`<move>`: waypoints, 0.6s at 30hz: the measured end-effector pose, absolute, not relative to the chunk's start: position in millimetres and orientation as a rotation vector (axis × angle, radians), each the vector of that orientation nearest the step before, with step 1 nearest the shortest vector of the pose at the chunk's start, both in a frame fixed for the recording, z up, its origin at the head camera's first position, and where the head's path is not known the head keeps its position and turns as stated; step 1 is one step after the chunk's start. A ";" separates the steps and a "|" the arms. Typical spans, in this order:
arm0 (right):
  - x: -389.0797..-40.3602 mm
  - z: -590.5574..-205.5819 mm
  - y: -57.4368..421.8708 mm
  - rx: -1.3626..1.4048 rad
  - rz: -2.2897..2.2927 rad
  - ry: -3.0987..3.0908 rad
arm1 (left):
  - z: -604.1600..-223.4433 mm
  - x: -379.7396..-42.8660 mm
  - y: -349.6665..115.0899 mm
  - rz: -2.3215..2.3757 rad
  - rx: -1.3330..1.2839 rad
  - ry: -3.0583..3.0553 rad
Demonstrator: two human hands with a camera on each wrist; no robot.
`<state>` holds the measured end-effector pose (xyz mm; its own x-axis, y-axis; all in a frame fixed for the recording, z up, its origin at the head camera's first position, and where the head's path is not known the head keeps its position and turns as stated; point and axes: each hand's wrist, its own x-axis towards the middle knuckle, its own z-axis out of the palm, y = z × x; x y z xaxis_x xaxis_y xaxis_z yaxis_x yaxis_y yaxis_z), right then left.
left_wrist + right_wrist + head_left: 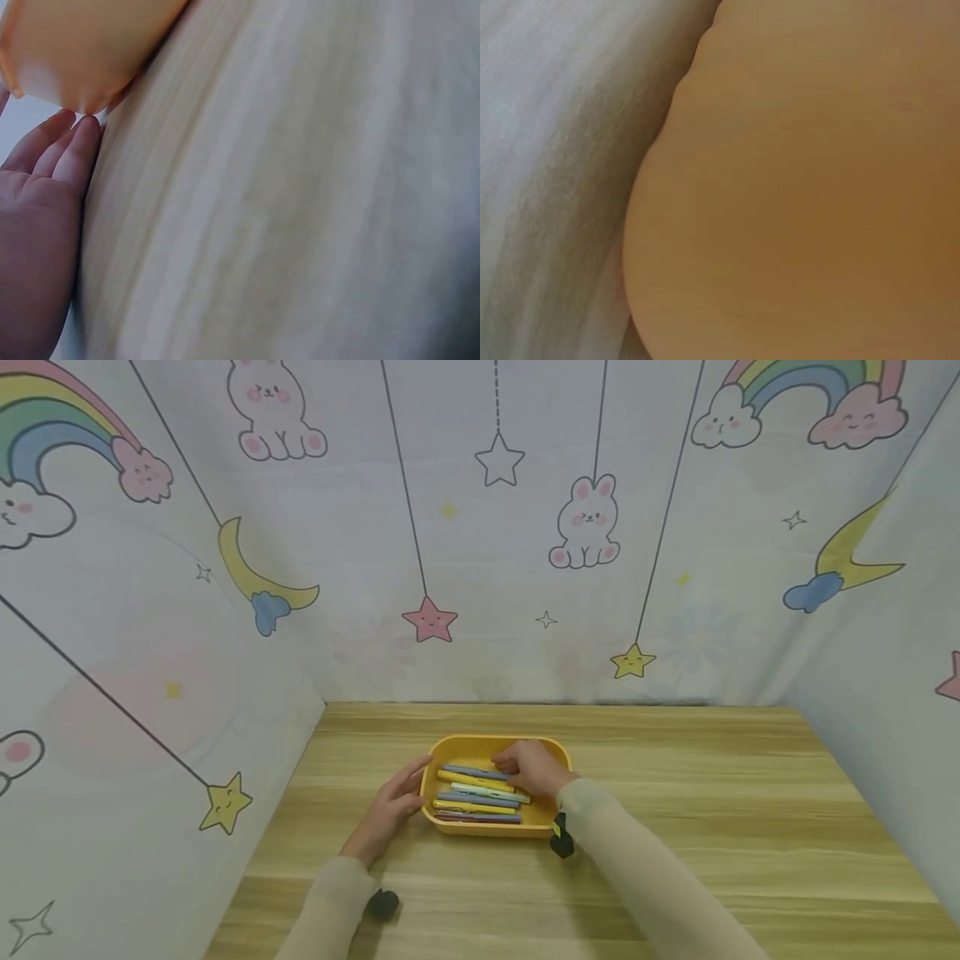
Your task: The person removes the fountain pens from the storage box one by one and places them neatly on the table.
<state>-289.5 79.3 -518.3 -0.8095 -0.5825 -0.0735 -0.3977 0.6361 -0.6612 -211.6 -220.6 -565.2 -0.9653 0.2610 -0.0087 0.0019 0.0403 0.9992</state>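
A yellow-orange plastic tray (495,832) sits on the table, holding several pens laid side by side. In the head view these include a yellow pen (474,780), a pale green pen (487,793) and a blue pen (480,772) at the far side of the row. My right hand (536,767) reaches over the tray's right end, thumb and fingers curled at that blue pen's right end. My left hand (392,806) rests against the tray's left side, fingers fairly straight. The left wrist view has its fingertips (88,127) at the tray's outer wall (90,45).
The wood-grain table (712,827) runs out to both sides of the tray. A printed cloth (487,552) with rabbits, stars and moons hangs behind it and along both sides. The tray's outer wall (802,180) fills most of the right wrist view.
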 end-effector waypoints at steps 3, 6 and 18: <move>-289.7 -519.3 80.1 -0.807 -0.943 2.575 | -564.9 -211.0 -219.9 2.034 0.260 2.117; -289.5 -519.8 81.5 -0.818 -0.941 2.574 | -564.9 -211.0 -219.0 2.036 0.243 2.115; -287.5 -519.4 82.3 -0.899 -0.915 2.641 | -567.1 -213.1 -219.3 2.035 0.246 2.128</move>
<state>-287.5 82.3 -519.4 -0.7936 -0.6085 0.0053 -0.4812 0.6223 -0.6174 -213.1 -219.3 -567.1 -0.9688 0.2472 -0.0201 -0.0091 0.0457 0.9989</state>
